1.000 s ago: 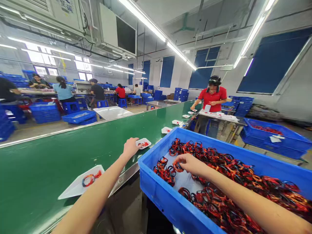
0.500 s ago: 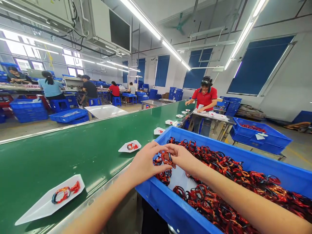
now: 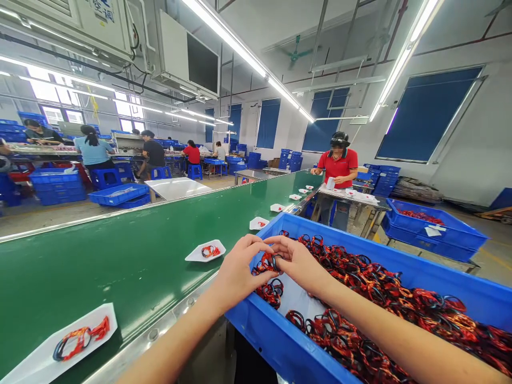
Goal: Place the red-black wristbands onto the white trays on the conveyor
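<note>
My left hand (image 3: 240, 266) and my right hand (image 3: 298, 261) meet above the corner of a blue plastic crate (image 3: 264, 325). Between their fingertips they pinch a red-and-black cord loop (image 3: 272, 262), partly hidden by my fingers. Beneath them, a large heap of similar loops (image 3: 368, 282) fills much of the crate, with its white liner (image 3: 298, 298) showing through. To my left, on a green conveyor belt (image 3: 120, 261), lie white angular trays, each carrying loops: one close (image 3: 48, 354) and one farther off (image 3: 205, 250).
The belt's metal edge (image 3: 160, 328) runs beside the crate. Farther along, a co-worker in a red shirt (image 3: 338, 168) stands at a metal table (image 3: 352, 197). Another blue crate (image 3: 434, 232) holds red items at right. Several seated workers and stacked blue crates fill the background.
My left hand has moved from the tray on the belt to the crate, joining my right hand on a loop. The belt's trays have shifted toward the lower left.
</note>
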`<act>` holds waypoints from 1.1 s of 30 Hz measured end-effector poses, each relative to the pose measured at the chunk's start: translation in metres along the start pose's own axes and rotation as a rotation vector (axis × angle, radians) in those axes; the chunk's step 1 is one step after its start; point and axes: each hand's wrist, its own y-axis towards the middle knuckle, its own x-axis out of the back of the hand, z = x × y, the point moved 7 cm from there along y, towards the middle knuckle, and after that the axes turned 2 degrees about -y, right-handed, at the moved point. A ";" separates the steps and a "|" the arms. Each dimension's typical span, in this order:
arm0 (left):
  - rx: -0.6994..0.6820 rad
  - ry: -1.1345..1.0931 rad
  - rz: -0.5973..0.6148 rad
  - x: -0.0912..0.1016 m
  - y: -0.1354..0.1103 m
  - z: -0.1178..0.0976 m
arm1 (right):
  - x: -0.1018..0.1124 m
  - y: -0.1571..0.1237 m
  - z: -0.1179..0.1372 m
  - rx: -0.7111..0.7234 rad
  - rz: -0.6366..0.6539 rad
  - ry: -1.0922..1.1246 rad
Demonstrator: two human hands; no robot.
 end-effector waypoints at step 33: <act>0.459 0.431 0.024 -0.014 0.076 0.202 | 0.001 -0.019 -0.092 -0.175 0.316 -0.581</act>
